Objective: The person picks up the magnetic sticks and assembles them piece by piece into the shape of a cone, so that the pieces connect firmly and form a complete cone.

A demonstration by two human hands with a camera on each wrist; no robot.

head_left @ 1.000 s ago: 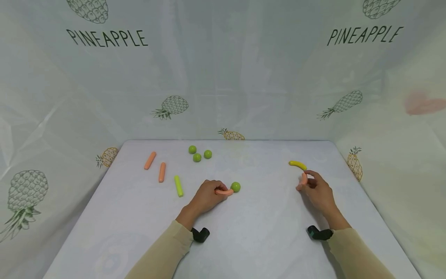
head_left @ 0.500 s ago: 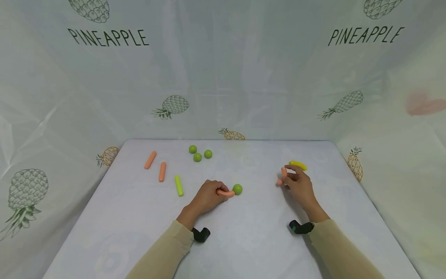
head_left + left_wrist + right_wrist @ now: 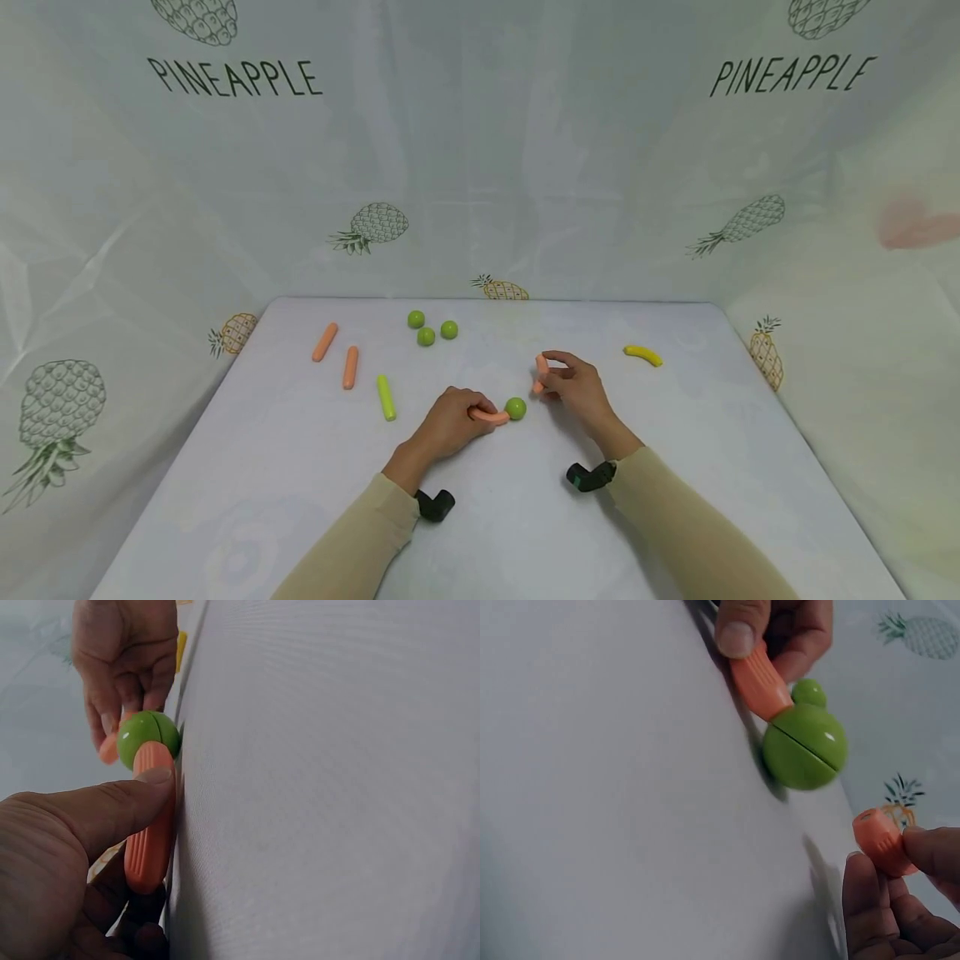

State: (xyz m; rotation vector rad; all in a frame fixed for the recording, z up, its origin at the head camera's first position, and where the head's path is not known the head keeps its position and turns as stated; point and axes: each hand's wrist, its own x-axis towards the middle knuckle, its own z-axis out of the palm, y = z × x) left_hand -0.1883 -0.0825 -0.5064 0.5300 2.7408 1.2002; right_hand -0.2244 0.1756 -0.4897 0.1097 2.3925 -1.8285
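Note:
In the head view my left hand (image 3: 453, 425) rests low on the table, pinching a curved, ridged orange stick (image 3: 150, 832) between thumb and fingers. The stick's far end seems to touch a green ball (image 3: 515, 408), which has a seam line around it in the right wrist view. Beyond the ball, to its right, my right hand (image 3: 581, 392) holds a similar short orange stick (image 3: 883, 840) by its fingertips, raised off the table. That piece stands apart from the ball, with a small hollow showing in its end.
Two straight orange sticks (image 3: 350, 367) and a yellow-green stick (image 3: 386, 397) lie at the left of the white table (image 3: 480, 533). Three green balls (image 3: 426, 336) sit at the back. A toy banana (image 3: 642, 356) lies back right. A printed curtain (image 3: 525, 167) surrounds the table.
My right hand has travelled left with its orange stick, away from the banana toward the ball. The ball and the left-hand stick have shifted slightly right.

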